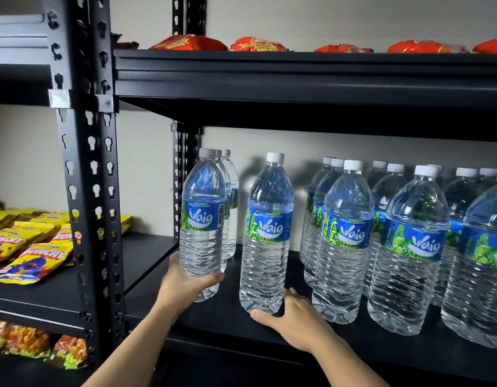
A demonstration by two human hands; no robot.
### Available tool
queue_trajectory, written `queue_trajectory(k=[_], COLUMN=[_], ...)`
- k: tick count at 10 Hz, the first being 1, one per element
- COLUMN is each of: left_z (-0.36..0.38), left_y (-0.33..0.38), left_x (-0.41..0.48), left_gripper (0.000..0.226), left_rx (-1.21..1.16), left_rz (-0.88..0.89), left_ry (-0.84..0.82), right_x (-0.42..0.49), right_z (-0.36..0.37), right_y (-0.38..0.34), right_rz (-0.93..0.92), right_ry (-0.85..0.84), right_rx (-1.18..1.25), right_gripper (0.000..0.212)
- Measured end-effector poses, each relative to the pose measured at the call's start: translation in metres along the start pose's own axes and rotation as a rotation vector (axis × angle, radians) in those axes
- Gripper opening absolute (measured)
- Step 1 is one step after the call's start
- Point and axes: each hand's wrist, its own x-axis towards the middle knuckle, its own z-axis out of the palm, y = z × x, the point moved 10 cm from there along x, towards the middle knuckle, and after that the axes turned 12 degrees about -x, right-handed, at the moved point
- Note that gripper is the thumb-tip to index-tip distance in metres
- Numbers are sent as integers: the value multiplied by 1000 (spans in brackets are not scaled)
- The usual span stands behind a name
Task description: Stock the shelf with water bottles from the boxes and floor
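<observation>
Placement step. Left hand (183, 286) grips left bottle (202, 219) low; at its 3 o'clock, right hand (294, 317) grips centre bottle (266, 233) by base. Both at shelf (230, 312) front. Next: push into rows, release.

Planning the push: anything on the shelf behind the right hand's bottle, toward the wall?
Nothing visible: the shelf behind the bottle in the right hand shows bare to the wall; other bottles stand to either side.
</observation>
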Motion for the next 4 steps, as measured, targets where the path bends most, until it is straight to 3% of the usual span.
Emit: queue_trajectory(k=[1, 2, 3, 4], left_z=[-4, -25, -14, 31], left_y=[16, 33, 36, 29], left_x=[-14, -52, -77, -92], left_gripper=[109, 58, 27, 19], left_rx=[1, -84, 51, 317], left_rz=[98, 326, 459, 528], left_ry=[93, 321, 270, 27], right_x=[-5, -12, -18, -26], right_z=[-4, -6, -2, -7], right_y=[-3, -6, -3, 3], right_rz=[-11, -10, -14, -12], right_ry=[14, -2, -23, 18], right_rx=[-27, -63, -81, -100], right_gripper=[116, 114, 110, 85])
